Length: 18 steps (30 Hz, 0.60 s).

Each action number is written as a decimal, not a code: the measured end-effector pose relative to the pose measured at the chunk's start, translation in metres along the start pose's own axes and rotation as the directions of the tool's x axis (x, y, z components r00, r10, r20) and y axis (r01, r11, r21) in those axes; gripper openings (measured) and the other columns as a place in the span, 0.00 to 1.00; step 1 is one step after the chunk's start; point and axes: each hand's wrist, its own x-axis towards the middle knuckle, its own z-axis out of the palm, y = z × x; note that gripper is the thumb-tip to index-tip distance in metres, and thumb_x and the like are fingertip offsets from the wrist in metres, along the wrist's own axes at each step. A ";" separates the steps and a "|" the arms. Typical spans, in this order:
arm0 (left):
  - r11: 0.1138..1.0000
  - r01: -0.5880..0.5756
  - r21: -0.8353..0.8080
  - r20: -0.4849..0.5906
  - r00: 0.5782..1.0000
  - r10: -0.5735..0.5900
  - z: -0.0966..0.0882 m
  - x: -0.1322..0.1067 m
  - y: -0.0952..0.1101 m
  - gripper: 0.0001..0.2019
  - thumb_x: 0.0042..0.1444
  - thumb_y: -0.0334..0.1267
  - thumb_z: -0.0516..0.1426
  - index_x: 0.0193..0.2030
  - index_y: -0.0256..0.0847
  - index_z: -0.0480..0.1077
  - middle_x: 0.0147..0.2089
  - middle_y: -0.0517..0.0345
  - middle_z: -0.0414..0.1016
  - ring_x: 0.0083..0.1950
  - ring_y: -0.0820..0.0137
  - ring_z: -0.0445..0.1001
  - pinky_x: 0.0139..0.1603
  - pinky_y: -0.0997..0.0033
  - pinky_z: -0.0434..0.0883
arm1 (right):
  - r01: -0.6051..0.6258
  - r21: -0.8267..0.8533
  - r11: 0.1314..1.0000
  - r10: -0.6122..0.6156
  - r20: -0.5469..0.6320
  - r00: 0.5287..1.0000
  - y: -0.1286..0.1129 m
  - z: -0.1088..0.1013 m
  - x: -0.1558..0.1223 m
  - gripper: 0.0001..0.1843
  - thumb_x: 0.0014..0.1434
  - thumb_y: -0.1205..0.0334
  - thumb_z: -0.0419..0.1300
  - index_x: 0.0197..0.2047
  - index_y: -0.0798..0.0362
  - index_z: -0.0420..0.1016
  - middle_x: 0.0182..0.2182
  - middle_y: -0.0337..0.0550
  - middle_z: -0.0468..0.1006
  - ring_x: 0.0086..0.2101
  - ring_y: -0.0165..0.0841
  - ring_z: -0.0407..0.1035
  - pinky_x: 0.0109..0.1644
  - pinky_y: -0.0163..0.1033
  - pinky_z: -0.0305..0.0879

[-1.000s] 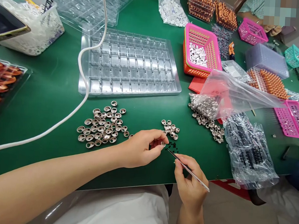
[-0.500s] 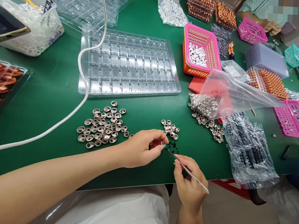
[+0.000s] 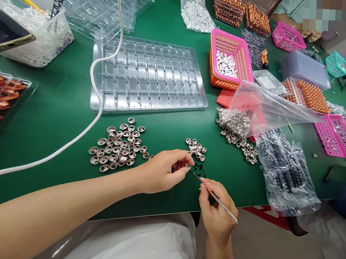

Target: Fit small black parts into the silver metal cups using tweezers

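My left hand (image 3: 169,170) pinches a small silver metal ring (image 3: 188,166) between thumb and fingertips. Closed round a pair of slim metal tweezers (image 3: 219,202), my right hand (image 3: 217,210) holds their dark tip close to that ring. Whether the tip carries anything is too small to tell. Tiny black pieces (image 3: 199,168) lie scattered on the green table (image 3: 167,133) just behind the tip. A small group of silver rings (image 3: 197,148) sits beyond them. Left of my left hand spreads a larger pile of silver rings (image 3: 117,145) with oval openings.
A clear compartment tray (image 3: 152,77) lies ahead, crossed by a white cable (image 3: 95,89). To the right are stacked baskets (image 3: 247,60), a plastic bag of rings (image 3: 235,121) and a bag of black parts (image 3: 287,175). Another person's hands (image 3: 312,35) show at the far right.
My right hand and the tweezers have shifted slightly left. My left hand keeps its pinch on the ring almost unmoved.
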 end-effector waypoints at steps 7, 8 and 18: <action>1.000 -0.006 0.013 0.000 1.000 0.006 0.000 0.000 -0.001 0.07 0.62 0.35 0.54 0.44 0.39 0.72 0.35 0.59 0.73 0.33 0.72 0.70 0.36 0.74 0.70 | -0.059 0.037 0.998 0.060 -0.027 0.998 0.000 0.000 -0.003 0.16 0.59 0.75 0.63 0.47 0.48 0.74 0.39 0.42 0.84 0.37 0.34 0.81 0.39 0.40 0.81; 1.000 -0.006 0.017 -0.003 1.000 0.006 0.000 0.000 -0.001 0.07 0.62 0.35 0.54 0.44 0.39 0.72 0.35 0.59 0.73 0.33 0.72 0.70 0.36 0.74 0.70 | -0.080 0.063 0.995 0.083 -0.046 0.995 0.000 -0.001 -0.005 0.15 0.59 0.76 0.63 0.47 0.48 0.75 0.39 0.42 0.84 0.37 0.34 0.81 0.39 0.39 0.81; 0.998 -0.057 0.008 0.042 0.998 0.056 0.000 -0.003 0.002 0.09 0.62 0.35 0.54 0.46 0.39 0.74 0.36 0.57 0.76 0.34 0.71 0.72 0.37 0.74 0.71 | -0.262 0.636 0.726 0.467 -0.176 0.866 -0.021 -0.005 0.009 0.07 0.61 0.71 0.63 0.39 0.50 0.75 0.32 0.39 0.82 0.29 0.31 0.77 0.30 0.37 0.75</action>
